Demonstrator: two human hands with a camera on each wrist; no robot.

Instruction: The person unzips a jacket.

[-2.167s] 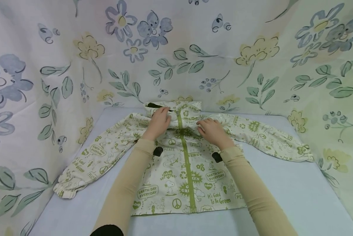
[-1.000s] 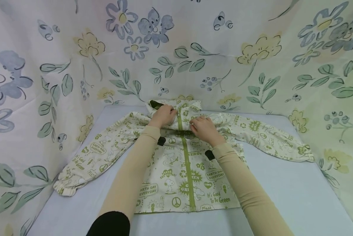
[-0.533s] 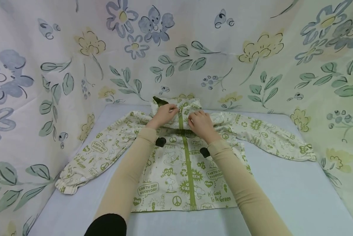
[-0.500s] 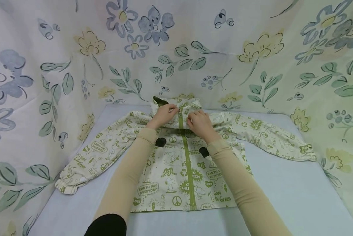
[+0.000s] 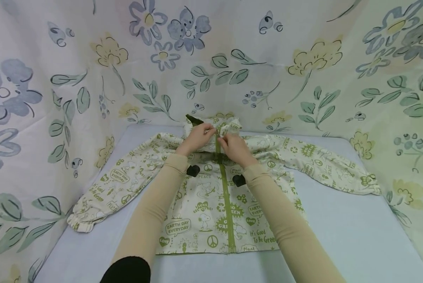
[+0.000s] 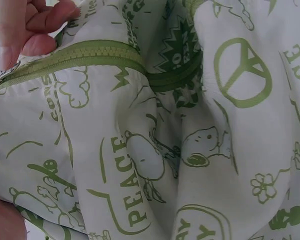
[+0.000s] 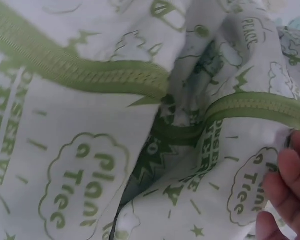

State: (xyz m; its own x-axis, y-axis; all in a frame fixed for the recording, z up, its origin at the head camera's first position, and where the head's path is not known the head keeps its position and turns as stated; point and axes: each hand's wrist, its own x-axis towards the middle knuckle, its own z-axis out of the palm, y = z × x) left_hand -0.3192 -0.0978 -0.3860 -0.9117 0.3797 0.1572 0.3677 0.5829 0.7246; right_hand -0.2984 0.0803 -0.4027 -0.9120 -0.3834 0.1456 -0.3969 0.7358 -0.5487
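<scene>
A white zip-up jacket [image 5: 204, 220] with green print lies front up, sleeves spread to both sides. Its green zip [image 5: 224, 184] runs down the middle and is closed along the body. My left hand [image 5: 198, 137] pinches the jacket's collar front just left of the zip top. From the right, my right hand [image 5: 235, 148] meets it, finger and thumb at the metal zip pull [image 6: 1, 79]. In the right wrist view, curled right-hand fingers [image 7: 290, 175] sit beside the zip. The chest fabric bunches into a fold below both hands.
The jacket lies on a white-covered table [image 5: 342, 236]. A floral curtain [image 5: 211, 59] closes in the back and both sides. One sleeve [image 5: 119, 184] reaches the left edge, the other [image 5: 314, 163] stretches right. Dark lining shows at the raised collar [image 5: 193, 120].
My left hand has shifted right along the collar towards the zip. My right hand has moved left from the chest fabric to the zip pull. The collar has been drawn slightly inward.
</scene>
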